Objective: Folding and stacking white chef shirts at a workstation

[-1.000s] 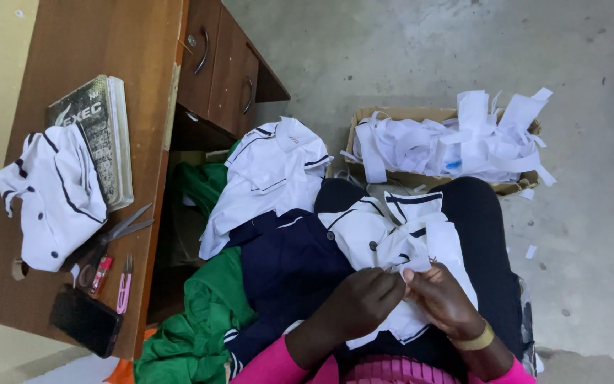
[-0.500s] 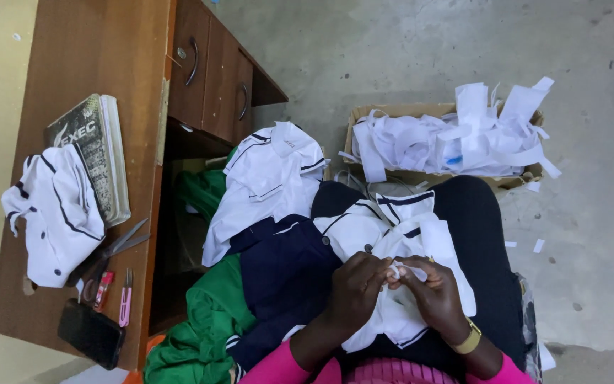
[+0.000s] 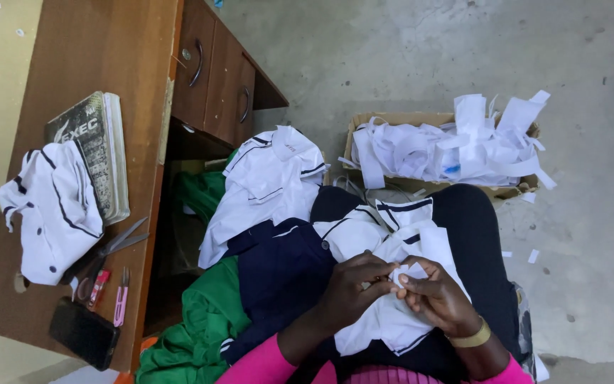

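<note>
A white shirt with dark trim (image 3: 374, 238) lies across my lap. My left hand (image 3: 353, 284) and my right hand (image 3: 438, 295) meet over it, both pinching a small white fold of its fabric (image 3: 401, 274) between the fingertips. A gold bracelet (image 3: 474, 336) sits on my right wrist. Beside the shirt on my left lie a navy garment (image 3: 278, 274) and a green garment (image 3: 197, 334). Another white shirt with dark piping (image 3: 268, 181) is heaped just beyond my knees.
A cardboard box (image 3: 421, 119) stuffed with white paper and fabric strips stands on the concrete floor ahead. The wooden desk (image 3: 101, 57) at left carries a folded white garment (image 3: 55, 213), a book (image 3: 94, 153), scissors (image 3: 111, 249), a thread snipper (image 3: 121, 299) and a black phone (image 3: 83, 333).
My hands have stayed together on the white shirt, working the small fold of fabric. The view has shifted slightly; nothing else has moved.
</note>
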